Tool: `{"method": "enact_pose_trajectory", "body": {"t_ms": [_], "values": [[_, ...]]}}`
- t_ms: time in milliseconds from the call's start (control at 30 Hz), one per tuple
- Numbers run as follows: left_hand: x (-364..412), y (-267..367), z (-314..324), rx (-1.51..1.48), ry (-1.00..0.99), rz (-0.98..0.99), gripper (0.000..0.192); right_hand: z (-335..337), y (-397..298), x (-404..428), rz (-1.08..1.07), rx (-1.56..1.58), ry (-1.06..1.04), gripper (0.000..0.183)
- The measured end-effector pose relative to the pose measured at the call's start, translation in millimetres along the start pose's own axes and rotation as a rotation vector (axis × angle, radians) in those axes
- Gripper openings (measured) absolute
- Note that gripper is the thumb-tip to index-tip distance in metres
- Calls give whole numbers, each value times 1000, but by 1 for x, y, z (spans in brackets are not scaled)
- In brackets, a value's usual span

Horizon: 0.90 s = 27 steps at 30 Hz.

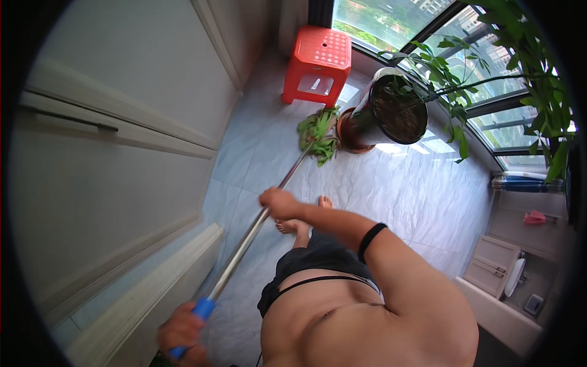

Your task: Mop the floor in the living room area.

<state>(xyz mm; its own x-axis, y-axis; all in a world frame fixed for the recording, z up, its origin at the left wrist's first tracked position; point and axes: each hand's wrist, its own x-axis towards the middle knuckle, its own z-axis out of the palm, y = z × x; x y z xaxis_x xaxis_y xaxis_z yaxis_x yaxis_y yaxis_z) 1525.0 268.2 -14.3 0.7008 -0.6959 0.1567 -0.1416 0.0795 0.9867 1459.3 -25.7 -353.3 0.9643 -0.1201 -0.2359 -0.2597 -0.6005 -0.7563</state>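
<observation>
A mop with a metal pole (243, 243) slants across the floor from lower left to upper middle. My left hand (183, 332), slightly blurred, is closed around its blue grip (203, 308) at the top end. Midway down the pole, my right hand (279, 203) grips the metal part, with a black band on that arm. The green mop head (318, 135) lies spread on the grey marble-look tiles (385, 188), between a red plastic stool (323, 48) and the base of a potted plant (399, 110).
Pale cabinet doors (114, 174) line the left, with a light ledge (151, 293) below them. Windows (390, 23) run along the upper right behind the plant's leafy branches (541, 91). A cabinet (490, 266) stands at the right. My bare feet (286, 225) are close to the pole.
</observation>
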Motion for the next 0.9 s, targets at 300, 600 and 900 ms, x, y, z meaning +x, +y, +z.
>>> {"method": "enact_pose_trajectory", "body": {"t_ms": [300,600,900], "values": [[38,124,49,188,-292,322,24,25,-102,3,-359,286,-251,15],[105,117,137,52,-747,288,34,-62,-21,-96,-213,339,-28,14],[122,31,294,-346,-1148,68,21,-98,144,-275,202,235,726,12]]}}
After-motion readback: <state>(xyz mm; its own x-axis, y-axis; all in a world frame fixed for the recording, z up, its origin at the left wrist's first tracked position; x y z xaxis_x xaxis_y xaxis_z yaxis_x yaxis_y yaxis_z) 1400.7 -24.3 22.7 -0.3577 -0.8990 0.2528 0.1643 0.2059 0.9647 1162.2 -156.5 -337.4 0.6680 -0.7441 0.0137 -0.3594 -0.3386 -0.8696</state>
